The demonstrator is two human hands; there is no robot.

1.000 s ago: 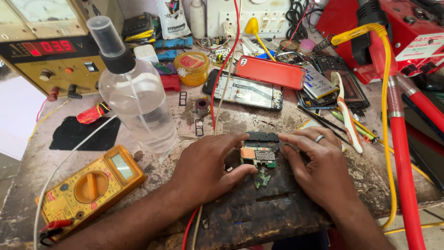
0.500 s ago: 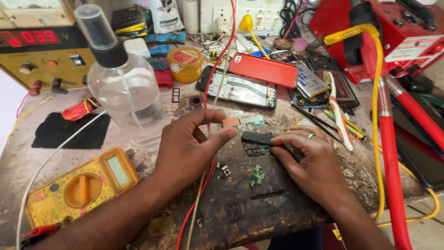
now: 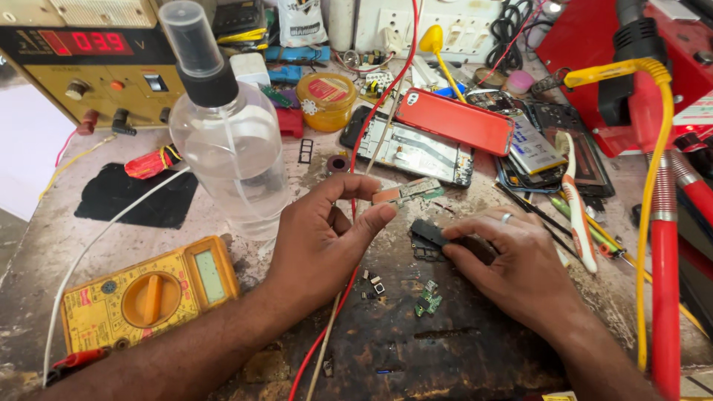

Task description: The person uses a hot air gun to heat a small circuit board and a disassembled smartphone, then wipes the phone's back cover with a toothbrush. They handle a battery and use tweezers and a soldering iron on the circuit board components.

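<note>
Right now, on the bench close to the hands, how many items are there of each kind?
Small circuit boards: 2, one in the left hand, one green lying on the bench
Black plastic part under the right hand: 1
Yellow multimeter: 1
Clear spray bottle: 1
Total: 5

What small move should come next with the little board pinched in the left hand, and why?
Probably lower the small circuit board back toward the dark part. The left hand pinches the board at one end, raised off the bench, while the right hand steadies the dark part on the worn mat. Loose small pieces lie just below, so a slow, short move seems safest.
</note>
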